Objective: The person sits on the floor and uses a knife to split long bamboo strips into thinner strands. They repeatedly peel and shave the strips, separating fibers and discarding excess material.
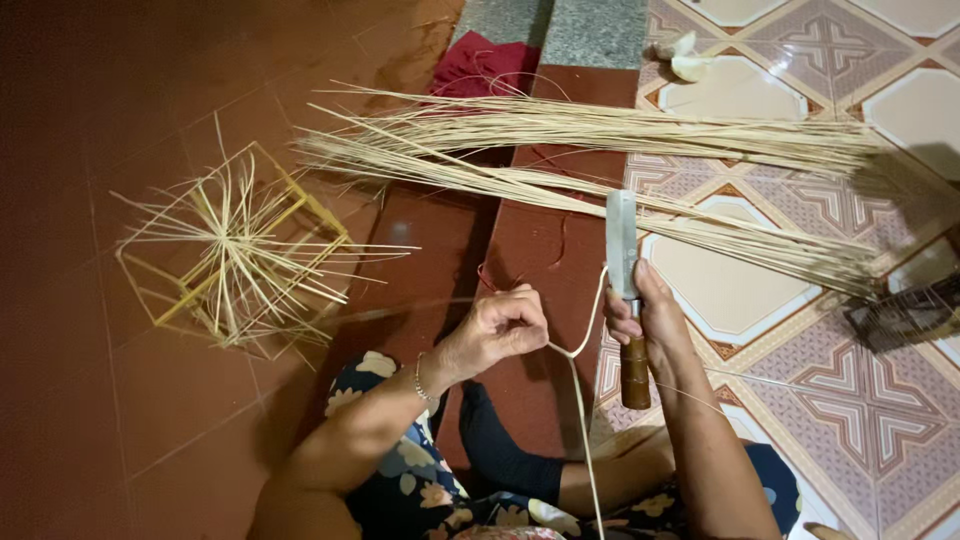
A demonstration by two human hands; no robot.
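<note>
At frame centre, the right hand [648,312] grips a wooden-handled knife [624,290], blade up. The left hand [497,328] pinches a thin bamboo strip [581,385] running to the blade. A bundle of strips [600,160] lies above.

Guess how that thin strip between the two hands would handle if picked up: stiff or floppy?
Probably floppy: the pale strip curves between the left hand and the knife held in the right hand, then hangs toward the lap. Likely very light, being as thin as the strips in the bundle. It may snap if bent sharply.
</note>
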